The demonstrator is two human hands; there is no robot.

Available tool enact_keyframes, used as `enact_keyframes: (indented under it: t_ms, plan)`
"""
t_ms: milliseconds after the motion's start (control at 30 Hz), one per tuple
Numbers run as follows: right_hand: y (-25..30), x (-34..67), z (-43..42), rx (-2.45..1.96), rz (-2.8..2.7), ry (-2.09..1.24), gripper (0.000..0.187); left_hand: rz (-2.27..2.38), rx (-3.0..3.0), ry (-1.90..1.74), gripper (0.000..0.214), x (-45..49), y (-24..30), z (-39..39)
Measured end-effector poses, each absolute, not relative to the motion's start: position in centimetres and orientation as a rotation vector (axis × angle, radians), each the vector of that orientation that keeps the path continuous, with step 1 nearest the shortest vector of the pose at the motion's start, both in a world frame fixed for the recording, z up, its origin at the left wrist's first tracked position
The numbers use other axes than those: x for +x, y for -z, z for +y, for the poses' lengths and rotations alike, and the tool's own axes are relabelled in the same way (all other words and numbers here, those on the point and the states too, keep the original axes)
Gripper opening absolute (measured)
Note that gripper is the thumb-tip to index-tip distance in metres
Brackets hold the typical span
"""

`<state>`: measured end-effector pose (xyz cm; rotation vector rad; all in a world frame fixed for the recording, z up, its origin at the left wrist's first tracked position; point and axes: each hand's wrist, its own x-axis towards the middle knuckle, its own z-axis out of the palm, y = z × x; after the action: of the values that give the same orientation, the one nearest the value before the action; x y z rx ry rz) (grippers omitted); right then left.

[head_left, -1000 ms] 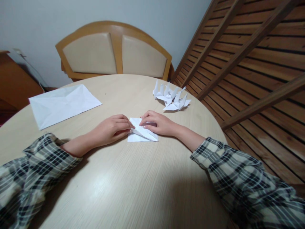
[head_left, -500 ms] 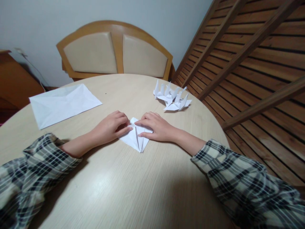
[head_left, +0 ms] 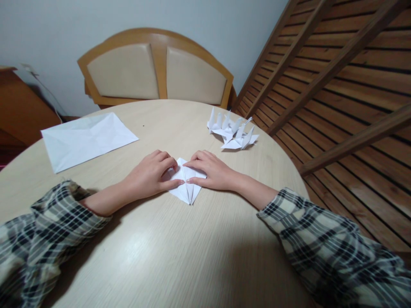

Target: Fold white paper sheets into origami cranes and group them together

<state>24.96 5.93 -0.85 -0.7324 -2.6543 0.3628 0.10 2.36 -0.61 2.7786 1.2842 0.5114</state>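
Observation:
A small white folded paper, roughly diamond-shaped with a seam down its middle, lies on the table between my hands. My left hand holds its left side, fingers curled and thumb resting near the central seam. From the other side, my right hand grips the right part, its index finger near the upper seam and its thumb by the centre. Both thumb tips nearly meet at the seam. Parts of the paper's left and right sides are hidden under my fingers.
Several folded paper cranes stand together at the back right of the round wooden table. A creased white paper sheet lies at the left. Beyond the table's far edge is a padded wooden headboard; wooden slats rise at the right.
My left thumb has moved right and down to the middle of the folded paper, and the left flap now lies flatter along the seam. My right hand has hardly moved.

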Motion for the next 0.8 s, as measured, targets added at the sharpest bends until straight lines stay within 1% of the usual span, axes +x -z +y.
enact_keyframes:
  t_ms: [100,300,467,633,800]
  plan:
    - [0.9,24.9,5.9,-0.737,-2.657,-0.362,0.044,1.346,2.789,-0.466,0.061,0.4,0.4,1.7]
    - [1.1,24.9,6.1,-0.719,-2.637,-0.342,0.042,1.464,2.841,-0.341,0.078,1.2,0.1,0.5]
    - [1.0,24.9,6.1,-0.715,-2.625,-0.368,0.041,1.432,2.713,-0.444,0.075,0.9,0.3,0.8]
    - [0.6,25.1,6.2,-0.713,-2.526,-0.515,0.038,1.332,2.594,-0.563,0.069,0.4,0.3,1.3]
    - [0.4,25.3,6.6,-0.623,-2.496,-0.639,0.055,1.302,2.508,-0.575,0.063,0.1,-0.3,1.5]
